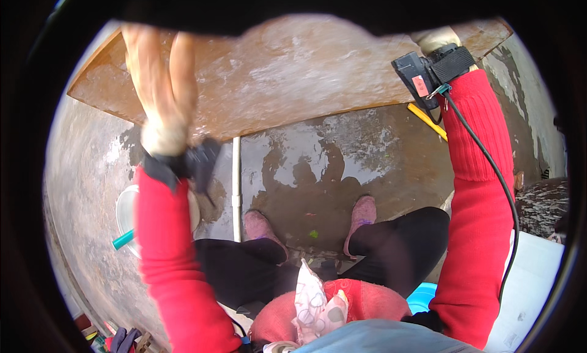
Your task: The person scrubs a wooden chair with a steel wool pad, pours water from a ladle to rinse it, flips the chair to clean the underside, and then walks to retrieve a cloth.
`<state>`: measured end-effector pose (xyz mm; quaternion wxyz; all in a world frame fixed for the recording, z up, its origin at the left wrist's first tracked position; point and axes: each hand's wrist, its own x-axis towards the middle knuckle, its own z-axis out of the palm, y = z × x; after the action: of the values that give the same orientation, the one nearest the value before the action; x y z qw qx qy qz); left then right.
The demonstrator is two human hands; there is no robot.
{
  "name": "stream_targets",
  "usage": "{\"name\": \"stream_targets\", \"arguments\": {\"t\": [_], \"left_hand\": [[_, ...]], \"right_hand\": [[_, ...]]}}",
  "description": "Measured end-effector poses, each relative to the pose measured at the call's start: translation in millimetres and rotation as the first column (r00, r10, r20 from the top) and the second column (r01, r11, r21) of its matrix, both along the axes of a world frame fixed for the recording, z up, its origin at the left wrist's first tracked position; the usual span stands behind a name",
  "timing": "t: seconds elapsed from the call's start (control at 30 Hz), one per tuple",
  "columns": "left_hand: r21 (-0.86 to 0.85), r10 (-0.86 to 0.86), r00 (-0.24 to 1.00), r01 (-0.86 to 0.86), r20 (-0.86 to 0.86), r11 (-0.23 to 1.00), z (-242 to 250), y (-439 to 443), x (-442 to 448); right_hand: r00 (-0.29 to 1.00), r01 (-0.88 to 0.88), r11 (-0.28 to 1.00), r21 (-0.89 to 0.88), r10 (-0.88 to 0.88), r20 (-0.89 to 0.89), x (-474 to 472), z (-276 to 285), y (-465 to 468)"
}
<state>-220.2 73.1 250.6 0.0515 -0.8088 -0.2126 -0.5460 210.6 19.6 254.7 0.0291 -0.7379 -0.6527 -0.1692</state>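
Observation:
A wet brown wooden board (293, 77) spans the upper view, its near edge above the wet floor. My left hand (163, 82), blurred, is over its left part with the thumb side apart from the fingers. The fingertips are cut off by the dark rim of the view, so any hold is hidden. At the board's right end, only the base of my right hand (438, 37) shows; its fingers are hidden too. A black strapped device (415, 75) with a cable sits on my right wrist, and a blurred black one (192, 165) is on my left.
A white plastic pipe (236, 192) runs from the board toward my feet. A pale basin (126, 210) with a green handle (123, 239) stands left. Right are a yellow rod (426, 121), a blue basin (422, 297) and a white box (527, 288). Water lies on the concrete floor (312, 165).

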Motion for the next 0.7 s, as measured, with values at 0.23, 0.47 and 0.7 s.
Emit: {"name": "stream_targets", "arguments": {"t": [0.23,0.47,0.7], "left_hand": [[-0.836,0.535,0.776,0.506,0.335,-0.211,-282,-125,47],[-0.354,0.817,0.417,0.891,0.398,-0.283,-421,-122,105],[-0.096,0.920,-0.002,0.994,0.392,0.043,-425,-70,158]], "right_hand": [[0.999,0.016,1.000,0.000,-0.016,0.032,19,6,12],[0.998,-0.008,1.000,-0.013,0.008,0.062,22,10,20],[0.997,-0.030,0.999,-0.031,0.033,0.071,14,6,28]]}}
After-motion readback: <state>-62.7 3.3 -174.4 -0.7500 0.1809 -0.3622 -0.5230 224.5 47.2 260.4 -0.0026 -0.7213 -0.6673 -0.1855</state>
